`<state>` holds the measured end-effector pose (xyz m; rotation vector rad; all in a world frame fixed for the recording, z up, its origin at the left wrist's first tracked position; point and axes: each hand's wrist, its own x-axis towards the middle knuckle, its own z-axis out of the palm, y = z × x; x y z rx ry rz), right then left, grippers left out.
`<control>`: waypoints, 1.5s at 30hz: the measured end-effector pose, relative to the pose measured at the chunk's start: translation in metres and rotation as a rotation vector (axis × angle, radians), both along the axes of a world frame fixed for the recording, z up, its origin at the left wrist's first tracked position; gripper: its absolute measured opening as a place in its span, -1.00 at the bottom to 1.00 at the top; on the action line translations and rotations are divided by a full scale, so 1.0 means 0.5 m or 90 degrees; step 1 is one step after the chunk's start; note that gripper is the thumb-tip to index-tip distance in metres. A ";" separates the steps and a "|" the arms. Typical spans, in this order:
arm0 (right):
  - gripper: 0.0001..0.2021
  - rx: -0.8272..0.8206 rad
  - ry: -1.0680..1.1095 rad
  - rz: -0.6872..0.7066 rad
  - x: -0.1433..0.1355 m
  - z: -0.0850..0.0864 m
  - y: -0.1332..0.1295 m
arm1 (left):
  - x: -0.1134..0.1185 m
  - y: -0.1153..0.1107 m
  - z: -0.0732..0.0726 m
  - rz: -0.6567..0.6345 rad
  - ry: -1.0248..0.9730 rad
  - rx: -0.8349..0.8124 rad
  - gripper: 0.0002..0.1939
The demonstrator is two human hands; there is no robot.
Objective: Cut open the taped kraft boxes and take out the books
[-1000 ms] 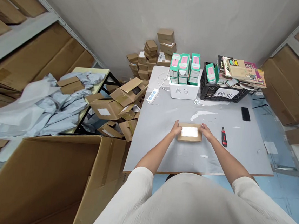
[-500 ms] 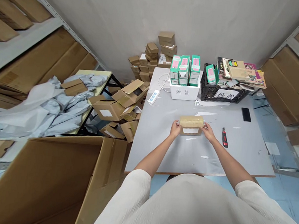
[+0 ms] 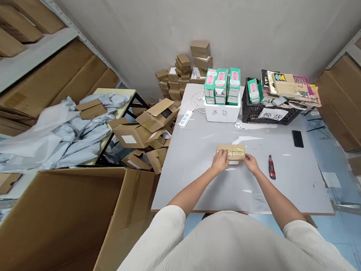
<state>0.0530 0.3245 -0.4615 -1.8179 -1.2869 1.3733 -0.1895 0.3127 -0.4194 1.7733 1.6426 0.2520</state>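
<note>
A small brown cardboard box [image 3: 237, 151] with clear tape along its top lies on the grey table [image 3: 196, 171]. Part of a white label shows low on its front side. My left hand [image 3: 220, 160] grips the front left of the box, fingers laid over its top edge. At the right end, my right hand [image 3: 250, 162] pinches the box's lower corner; its fingertips are partly hidden. To the right of that hand rests a red and black box cutter [image 3: 271, 167].
At the table's back stand a white bin [image 3: 221, 114] of green-and-pink boxes and a black crate [image 3: 249, 112] of books. A phone [image 3: 297, 138] and a power strip [image 3: 186, 119] lie on the table. Left are opened cartons [image 3: 132, 135] and a large open carton [image 3: 135, 203].
My left hand has moved from the box's left end to its front and top left, covering part of the label. The box has tilted slightly, and my right hand sits a little lower.
</note>
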 end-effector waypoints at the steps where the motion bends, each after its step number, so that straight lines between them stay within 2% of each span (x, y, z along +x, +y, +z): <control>1: -0.63 0.010 0.004 0.000 -0.005 0.001 0.002 | -0.002 0.000 0.000 -0.005 0.029 -0.003 -0.38; 7: -0.61 0.129 0.025 0.052 -0.068 0.018 0.022 | -0.036 -0.002 0.014 0.062 0.062 0.009 -0.43; 10: -0.57 0.187 0.042 0.109 -0.114 0.030 0.029 | -0.051 0.005 0.033 0.104 0.018 0.106 -0.42; 13: -0.56 0.221 0.049 0.175 -0.153 0.041 0.031 | -0.066 0.011 0.050 0.062 -0.025 0.209 -0.50; 16: -0.59 0.230 0.070 0.231 -0.179 0.043 0.030 | -0.090 0.011 0.053 0.040 -0.023 0.227 -0.61; 18: -0.63 0.226 0.055 0.214 -0.190 0.040 0.028 | -0.114 0.006 0.049 0.075 -0.009 0.213 -0.64; 22: -0.66 0.155 0.021 0.108 -0.209 0.029 0.022 | -0.169 -0.006 0.034 0.163 -0.002 0.193 -0.64; 25: -0.66 0.094 0.089 0.101 -0.231 0.029 0.020 | -0.198 -0.009 0.023 0.177 -0.022 0.193 -0.62; 27: -0.66 0.092 0.102 0.089 -0.239 0.036 0.020 | -0.202 -0.007 0.016 0.184 -0.041 0.193 -0.61; 31: -0.66 0.110 0.071 0.058 -0.214 0.057 0.023 | -0.175 0.006 0.006 0.190 -0.081 0.182 -0.63; 39: -0.62 0.135 0.022 -0.008 -0.083 0.081 0.023 | -0.062 0.024 -0.011 0.131 -0.180 0.117 -0.62; 42: -0.62 0.133 0.021 -0.018 -0.059 0.080 0.019 | -0.041 0.020 -0.003 0.100 -0.119 0.124 -0.63; 45: -0.54 0.135 0.044 -0.008 -0.063 0.077 0.018 | -0.028 0.021 0.020 0.045 -0.050 0.181 -0.58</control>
